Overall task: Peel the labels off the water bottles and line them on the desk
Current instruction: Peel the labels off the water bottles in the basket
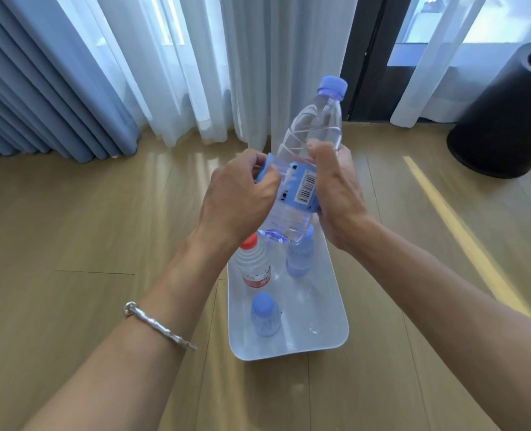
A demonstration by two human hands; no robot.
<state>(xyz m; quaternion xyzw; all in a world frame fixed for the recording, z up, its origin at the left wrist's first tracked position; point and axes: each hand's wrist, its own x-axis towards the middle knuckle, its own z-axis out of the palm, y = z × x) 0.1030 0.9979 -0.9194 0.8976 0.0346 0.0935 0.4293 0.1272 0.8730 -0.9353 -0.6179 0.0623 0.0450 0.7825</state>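
Note:
A clear water bottle (312, 129) with a blue cap is held tilted in the air above a white bin. My right hand (339, 194) grips its middle, over the blue label (303, 188) with a barcode. My left hand (239, 197) pinches the loose end of that label, pulled away from the bottle's left side. In the white bin (335, 312) below stand a red-capped bottle (253, 264) with a red label and two blue-capped bottles (265, 315) (300, 256).
The bin stands on a light wooden floor. A black cylindrical container (506, 113) stands at the far right. Blue and sheer white curtains (164, 63) hang along the back.

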